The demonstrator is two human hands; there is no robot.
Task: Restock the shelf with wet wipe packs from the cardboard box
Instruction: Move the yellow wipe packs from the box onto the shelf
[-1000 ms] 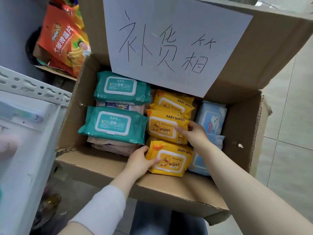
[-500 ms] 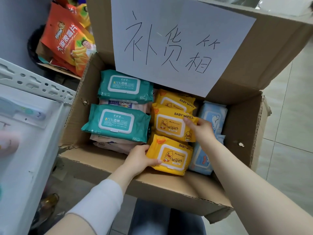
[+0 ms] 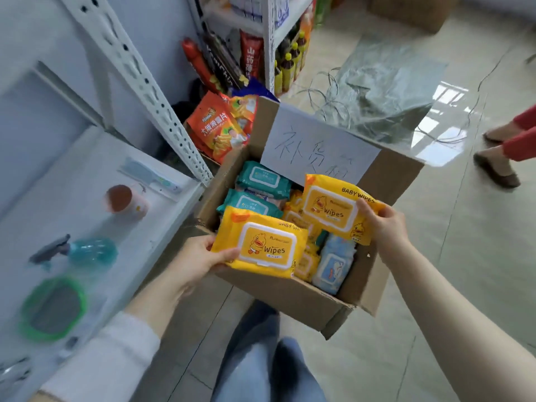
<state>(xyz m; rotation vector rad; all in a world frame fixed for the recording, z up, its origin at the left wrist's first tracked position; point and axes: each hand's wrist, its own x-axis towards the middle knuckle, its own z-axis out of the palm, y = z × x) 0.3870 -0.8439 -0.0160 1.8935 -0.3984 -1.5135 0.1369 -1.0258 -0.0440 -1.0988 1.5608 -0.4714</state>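
Hands each grip 1 yellow pack of baby wipes just above the open cardboard box (image 3: 290,297), which sits on the tiled floor against the corner of the white shelf (image 3: 87,175).

The left hand (image 3: 200,256) holds the near yellow pack (image 3: 261,245) by its left edge. The thumb lies on the printed top and the other fingers are curled underneath, out of sight. This pack is face up, over the box's near-left corner and close to the shelf's edge.

The right hand (image 3: 383,224) pinches the far yellow pack (image 3: 333,210) at its right edge, thumb on the printed face and fingers wrapped behind. That pack is tilted and partly covers the handwritten paper sign (image 3: 313,146) on the box's back flap.

Inside the box lie 2 teal packs (image 3: 261,181) at the left, more yellow packs in the middle and a pale blue pack (image 3: 333,262) at the right.

On the shelf, all blurred, are a comb (image 3: 150,178), a small cup (image 3: 124,200), a teal spray bottle (image 3: 87,252) and a green-rimmed round item (image 3: 53,309). An orange snack bag (image 3: 217,132) stands behind the box.
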